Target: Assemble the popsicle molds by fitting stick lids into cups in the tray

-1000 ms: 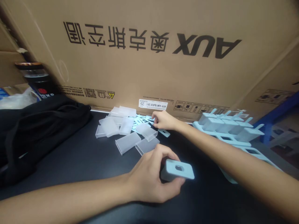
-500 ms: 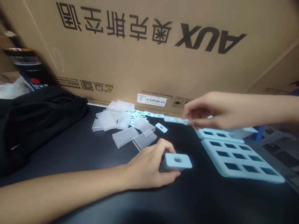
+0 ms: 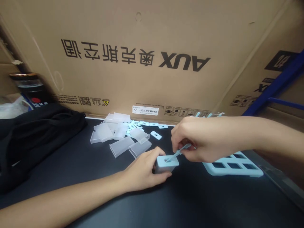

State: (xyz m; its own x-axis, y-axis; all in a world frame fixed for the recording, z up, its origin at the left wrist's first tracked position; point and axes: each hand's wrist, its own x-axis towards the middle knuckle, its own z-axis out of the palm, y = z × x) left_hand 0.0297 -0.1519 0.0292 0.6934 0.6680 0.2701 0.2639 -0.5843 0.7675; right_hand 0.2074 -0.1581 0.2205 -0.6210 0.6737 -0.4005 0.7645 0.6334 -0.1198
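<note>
Wrapped around a translucent plastic case, my left hand holds it above the black table, with its light-blue slotted cap facing up. My right hand pinches a light-blue plastic stick. The stick slants down to the left, its lower end at the opening in the cap; how deep it goes cannot be seen. Behind the hands lies a loose blue cap, near a pile of translucent cases and a heap of small blue pieces.
A light-blue tray with rectangular openings lies at the right, partly hidden by my right arm. A large cardboard box stands along the back. Black cloth and a dark bottle are at left; a blue metal frame rises at right.
My right hand has come from the row of blue pieces at the back, toward me, bringing the stick to the cap. The left hand still holds the case. The view has tilted and shifted.
</note>
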